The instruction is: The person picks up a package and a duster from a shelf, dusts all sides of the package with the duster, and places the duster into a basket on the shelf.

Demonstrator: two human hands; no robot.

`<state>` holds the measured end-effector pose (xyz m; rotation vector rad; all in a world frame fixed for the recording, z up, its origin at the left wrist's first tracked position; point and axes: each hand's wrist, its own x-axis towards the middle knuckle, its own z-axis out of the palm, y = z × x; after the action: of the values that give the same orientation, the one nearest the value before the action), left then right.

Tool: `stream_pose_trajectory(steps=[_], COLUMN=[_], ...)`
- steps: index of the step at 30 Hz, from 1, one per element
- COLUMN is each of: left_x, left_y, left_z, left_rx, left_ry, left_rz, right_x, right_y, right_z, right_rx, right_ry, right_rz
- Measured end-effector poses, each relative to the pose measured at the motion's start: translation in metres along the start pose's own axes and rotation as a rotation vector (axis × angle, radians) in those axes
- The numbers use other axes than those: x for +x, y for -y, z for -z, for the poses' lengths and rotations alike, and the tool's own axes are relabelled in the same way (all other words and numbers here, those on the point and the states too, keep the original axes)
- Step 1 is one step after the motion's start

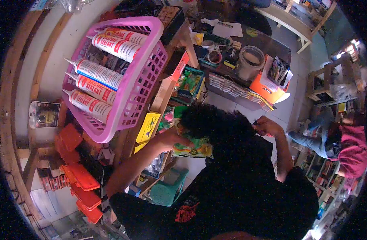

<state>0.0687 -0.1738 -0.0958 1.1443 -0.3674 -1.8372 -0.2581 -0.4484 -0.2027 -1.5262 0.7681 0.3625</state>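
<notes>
My left hand (173,140) is closed on a green-and-yellow plastic packet (194,149), thumb across its upper side. Part of the packet is hidden by a dark, fuzzy mass like hair (217,122) that fills the middle of the view. On the other side of that mass is my right hand (270,127), its fingertips pinched together; what they hold, if anything, is too small to name. A yellow box (147,127) stands on the shelf beside my left forearm.
A pink basket (140,94) of silicone sealant tubes (98,70) stands upper left. Orange plastic bins (84,176) are below it. A clear bucket (250,63) and an orange box (267,86) sit on the far table. A green stool (167,190) is low down; a person in maroon (351,148) is at right.
</notes>
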Motion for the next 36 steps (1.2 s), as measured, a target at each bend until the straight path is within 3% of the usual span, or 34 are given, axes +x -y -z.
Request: stream_pose_trajectory(steps=[3, 6, 9, 12, 13, 16, 19, 24, 27, 30, 35, 36], left_x=[0.001, 0.002, 0.001, 0.0, -0.001, -0.006, -0.005, -0.001, -0.004, -0.002, 0.001, 0.001], left_y=[0.002, 0.009, 0.011, 0.009, 0.006, -0.011, -0.024, -0.005, -0.009, -0.015, -0.004, -0.002], left_z=[-0.002, 0.005, 0.008, 0.003, 0.001, -0.011, -0.018, -0.001, -0.013, -0.016, -0.007, -0.006], left_rx=[-0.011, -0.029, 0.285, 0.391, 0.395, 0.332, 0.188, 0.086, 0.219, 0.148, 0.036, 0.047], left_ry=[-0.062, -0.076, -0.178, -0.157, -0.19, -0.237, -0.164, -0.101, -0.16, -0.186, -0.129, -0.135], left_rz=[-0.01, -0.023, 0.216, 0.027, 0.047, 0.12, 0.171, 0.127, -0.02, 0.073, 0.088, 0.105], right_x=[-0.007, -0.021, -0.022, -0.014, -0.009, 0.002, 0.012, 0.009, 0.02, 0.028, 0.012, 0.012], right_y=[0.011, 0.041, 0.066, 0.062, 0.058, 0.03, 0.006, 0.039, 0.027, -0.008, 0.011, 0.015], right_z=[0.01, -0.003, -0.031, -0.037, -0.038, -0.03, -0.035, -0.048, -0.046, -0.023, -0.022, -0.026], right_rx=[-0.018, -0.082, -0.132, -0.181, -0.188, -0.15, -0.017, -0.105, -0.005, -0.078, -0.183, -0.199], right_ry=[0.039, -0.124, -0.22, -0.162, -0.161, -0.274, -0.366, -0.186, -0.163, -0.194, -0.222, -0.201], right_rz=[0.031, 0.167, 0.308, 0.433, 0.46, 0.334, 0.41, 0.513, 0.482, 0.384, 0.272, 0.359])
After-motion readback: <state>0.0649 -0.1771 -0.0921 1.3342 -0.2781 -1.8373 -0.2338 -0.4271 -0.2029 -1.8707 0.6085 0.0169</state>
